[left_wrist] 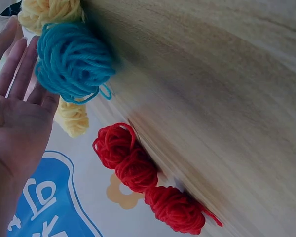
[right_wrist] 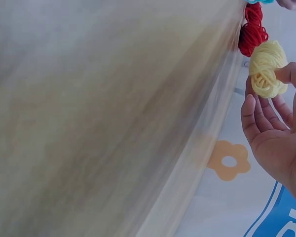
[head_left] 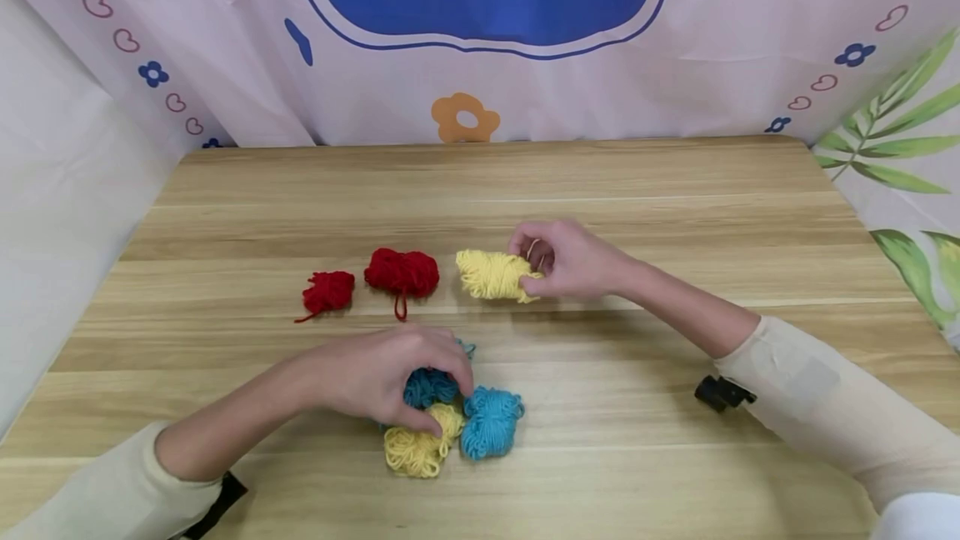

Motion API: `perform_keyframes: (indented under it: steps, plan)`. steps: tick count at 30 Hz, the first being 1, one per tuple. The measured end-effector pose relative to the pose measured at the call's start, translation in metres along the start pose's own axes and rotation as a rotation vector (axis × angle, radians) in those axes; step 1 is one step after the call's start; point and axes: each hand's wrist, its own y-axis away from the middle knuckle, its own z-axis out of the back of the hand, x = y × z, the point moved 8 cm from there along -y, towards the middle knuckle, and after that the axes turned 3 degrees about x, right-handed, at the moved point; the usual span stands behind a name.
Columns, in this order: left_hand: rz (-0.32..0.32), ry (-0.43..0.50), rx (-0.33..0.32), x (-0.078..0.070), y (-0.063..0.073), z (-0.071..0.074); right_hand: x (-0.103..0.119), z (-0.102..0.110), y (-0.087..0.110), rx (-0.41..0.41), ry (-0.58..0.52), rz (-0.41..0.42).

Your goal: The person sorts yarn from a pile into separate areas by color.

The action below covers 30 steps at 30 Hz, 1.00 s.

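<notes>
My right hand point(head_left: 573, 261) pinches the right end of a pale yellow yarn bundle point(head_left: 487, 275) between thumb and fingers; the right wrist view shows the thumb against the yarn point(right_wrist: 267, 69). Nearer to me, my left hand point(head_left: 382, 377) is spread over a dark teal yarn bundle point(head_left: 430, 388), partly covering it. Its thumb overlaps a second yellow yarn bundle point(head_left: 411, 454). In the left wrist view its fingers point(left_wrist: 24, 74) are extended beside a blue bundle point(left_wrist: 74, 61). A lighter blue yarn bundle point(head_left: 491, 423) lies just right of that hand.
Two red yarn bundles lie left of the held yellow one: a larger one point(head_left: 402, 271) with a loose loop and a smaller one point(head_left: 328, 292) with a loose tail. The wooden table point(head_left: 675, 457) ends at a printed cloth backdrop point(head_left: 720, 65).
</notes>
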Motion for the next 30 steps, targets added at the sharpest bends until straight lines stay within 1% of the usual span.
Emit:
perform_keyframes:
  steps: [5,9,13,16,22,30]
  plan:
    - [0.017,-0.034,0.024,-0.001,0.0,-0.002,-0.006,0.007,-0.002,-0.037,-0.006,-0.024]
    - [0.015,-0.064,0.037,-0.002,0.0,-0.004,-0.012,0.012,-0.003,-0.058,-0.02,-0.057]
    - [0.014,-0.092,0.053,-0.004,0.0,-0.005,-0.018,0.019,-0.005,-0.085,-0.024,-0.068]
    - [0.026,-0.109,0.067,-0.004,-0.001,-0.006,-0.022,0.025,-0.006,-0.11,-0.025,-0.073]
    - [0.056,-0.092,0.08,-0.003,-0.002,-0.007,-0.031,0.034,-0.008,-0.148,-0.052,-0.099]
    - [0.034,-0.087,0.075,-0.004,-0.004,-0.007,-0.038,0.041,-0.011,-0.169,-0.061,-0.114]
